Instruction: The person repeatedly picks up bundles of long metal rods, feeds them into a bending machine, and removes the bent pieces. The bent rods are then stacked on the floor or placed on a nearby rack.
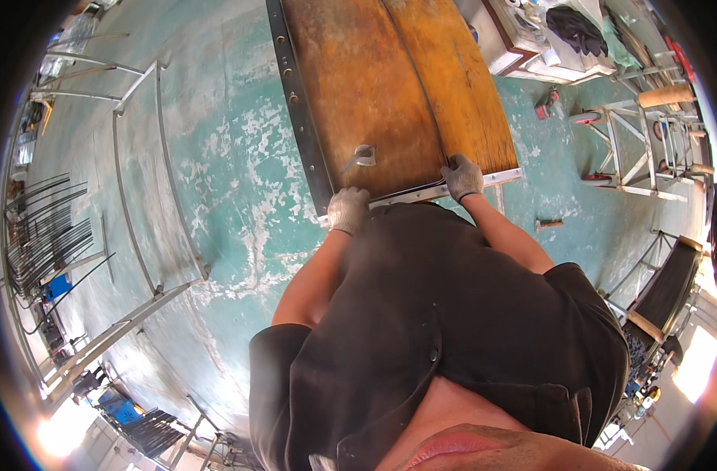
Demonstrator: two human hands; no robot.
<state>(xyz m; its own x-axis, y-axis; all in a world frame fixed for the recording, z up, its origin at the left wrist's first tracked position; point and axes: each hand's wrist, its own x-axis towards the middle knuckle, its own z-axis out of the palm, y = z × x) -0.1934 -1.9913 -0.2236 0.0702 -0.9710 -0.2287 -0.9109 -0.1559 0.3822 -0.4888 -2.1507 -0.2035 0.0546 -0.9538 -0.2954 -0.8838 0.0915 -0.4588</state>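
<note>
A long bench with a worn orange-brown top (358, 86) stretches away in front of me. Along it runs a thin black strip (415, 59), which comes down to my right hand (462, 177) at the near edge. That hand wears a pale knit glove, and its fingers are closed round the strip's near end. At the bench's near left corner is my left hand (349, 209), gloved too, with curled fingers; whatever they hold is hidden. A dark line also shows along the near edge between both hands. A small grey metal tool (364, 155) lies on the top beyond my left hand.
A dark perforated rail (293, 98) borders the bench's left side. Metal frames (156, 180) stand on the worn green floor at left, near a rack of dark rods (52, 235). At right are a hammer (550, 224), a red tool (545, 104) and a wheeled frame (633, 149).
</note>
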